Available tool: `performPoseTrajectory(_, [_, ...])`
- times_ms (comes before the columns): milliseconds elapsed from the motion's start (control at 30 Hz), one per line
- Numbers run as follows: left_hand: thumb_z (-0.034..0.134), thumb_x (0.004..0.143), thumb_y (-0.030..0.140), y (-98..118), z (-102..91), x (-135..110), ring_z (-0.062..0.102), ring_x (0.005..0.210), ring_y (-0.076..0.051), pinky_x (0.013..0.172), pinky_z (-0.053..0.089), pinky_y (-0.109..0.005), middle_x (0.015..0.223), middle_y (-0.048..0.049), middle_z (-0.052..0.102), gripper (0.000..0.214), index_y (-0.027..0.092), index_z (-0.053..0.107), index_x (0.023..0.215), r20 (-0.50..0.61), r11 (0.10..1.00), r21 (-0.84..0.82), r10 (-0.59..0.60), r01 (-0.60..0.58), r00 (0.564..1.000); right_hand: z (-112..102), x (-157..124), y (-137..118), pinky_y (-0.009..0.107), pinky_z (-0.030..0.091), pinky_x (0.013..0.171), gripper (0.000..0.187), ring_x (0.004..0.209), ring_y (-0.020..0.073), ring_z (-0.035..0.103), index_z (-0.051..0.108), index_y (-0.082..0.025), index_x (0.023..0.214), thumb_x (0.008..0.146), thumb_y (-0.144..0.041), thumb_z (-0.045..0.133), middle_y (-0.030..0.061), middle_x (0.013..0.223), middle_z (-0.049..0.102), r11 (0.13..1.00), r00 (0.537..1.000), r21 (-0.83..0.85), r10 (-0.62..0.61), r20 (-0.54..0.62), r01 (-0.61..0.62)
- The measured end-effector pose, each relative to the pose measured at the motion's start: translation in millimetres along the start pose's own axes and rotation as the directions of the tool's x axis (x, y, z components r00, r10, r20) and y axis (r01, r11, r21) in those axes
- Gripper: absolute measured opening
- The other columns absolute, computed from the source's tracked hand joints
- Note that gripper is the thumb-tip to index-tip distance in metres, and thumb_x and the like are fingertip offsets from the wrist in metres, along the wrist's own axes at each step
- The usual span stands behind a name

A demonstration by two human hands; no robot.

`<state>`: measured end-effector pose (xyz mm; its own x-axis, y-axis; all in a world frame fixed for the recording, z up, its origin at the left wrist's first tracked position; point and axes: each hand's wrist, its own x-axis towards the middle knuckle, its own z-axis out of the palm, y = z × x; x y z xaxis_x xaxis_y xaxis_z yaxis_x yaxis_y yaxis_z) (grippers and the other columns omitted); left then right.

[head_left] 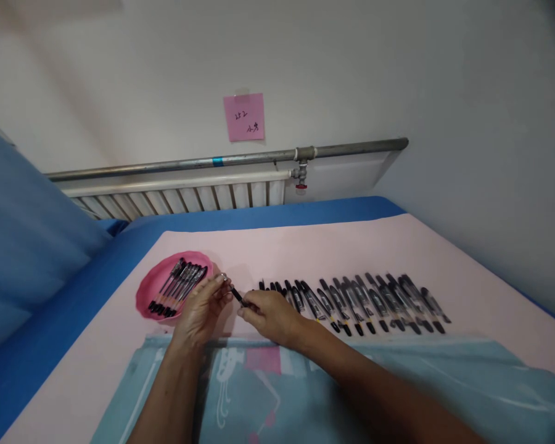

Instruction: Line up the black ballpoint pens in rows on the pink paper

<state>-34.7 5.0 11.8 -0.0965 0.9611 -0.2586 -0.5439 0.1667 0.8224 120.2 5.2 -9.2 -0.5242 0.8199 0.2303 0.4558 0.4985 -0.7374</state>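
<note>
Between my two hands, above the pink cloth, is a black pen point(236, 294). My left hand point(206, 305) pinches its upper left end, where something small and shiny shows at the fingertips. The lower right end is in the closed fingers of my right hand point(272, 316). A pink scalloped dish point(143, 295) sits just left of my left hand, with several clear-barrelled pens point(180, 287) lying side by side in it. To the right of my right hand, a long row of black-capped pens point(351, 302) lies slanted on the cloth, its left part half hidden by that hand.
The pink cloth point(277, 246) covers a blue surface point(259, 211). A light blue patterned cloth point(398, 376) lies along the front, under my forearms. At the back are a radiator point(180, 198), a metal pipe point(259, 158) and a red-handled valve point(301, 185). A blue curtain point(32, 240) hangs left.
</note>
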Motion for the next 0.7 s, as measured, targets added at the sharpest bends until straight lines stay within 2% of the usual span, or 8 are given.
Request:
performPoseTrajectory(267, [0.077,0.053,0.021,-3,2.4,-1,0.056,0.057,-0.008,0.055,0.045,-0.02,0.064,0.0017,0.062,0.023,0.013,0.063,0.07,-0.003,0.996,0.079,0.043,-0.042,0.999,2,0,1,0.02,0.02,0.049,0.017,0.051,0.0075,0.036,0.049,-0.017,0.06,0.077,-0.02,0.052,-0.0061,0.052,0.039,0.999,0.999,0.028,0.03,-0.027,-0.029])
performPoseTrajectory(400, [0.076,0.054,0.025,-8,1.4,1,0.054,0.056,-0.007,0.057,0.044,-0.021,0.062,0.0037,0.06,0.023,0.014,0.064,0.07,0.018,0.987,0.145,0.066,-0.068,0.998,1,0,-2,0.019,0.023,0.05,0.016,0.051,0.0076,0.037,0.051,-0.017,0.06,0.075,-0.021,0.053,-0.0061,0.052,0.04,0.993,0.995,0.083,0.092,-0.023,-0.09])
performPoseTrajectory(567, [0.076,0.055,0.025,-10,4.4,0,0.054,0.056,-0.007,0.056,0.044,-0.02,0.061,0.0025,0.061,0.023,0.013,0.063,0.07,0.03,0.99,0.125,0.057,-0.06,0.998,3,0,-5,0.019,0.026,0.049,0.012,0.052,0.0078,0.038,0.052,-0.017,0.063,0.074,-0.021,0.052,-0.0059,0.053,0.04,0.961,0.987,0.229,0.16,-0.01,-0.154])
performPoseTrajectory(700, [0.075,0.057,0.023,-9,7.1,-1,0.057,0.059,-0.009,0.057,0.045,-0.021,0.064,-0.0002,0.064,0.021,0.013,0.063,0.07,0.045,0.998,0.067,-0.009,0.006,0.999,6,0,-9,0.018,0.026,0.044,0.014,0.048,0.0072,0.037,0.048,-0.018,0.061,0.074,-0.022,0.049,-0.006,0.052,0.038,0.874,0.967,0.416,0.245,0.069,-0.251])
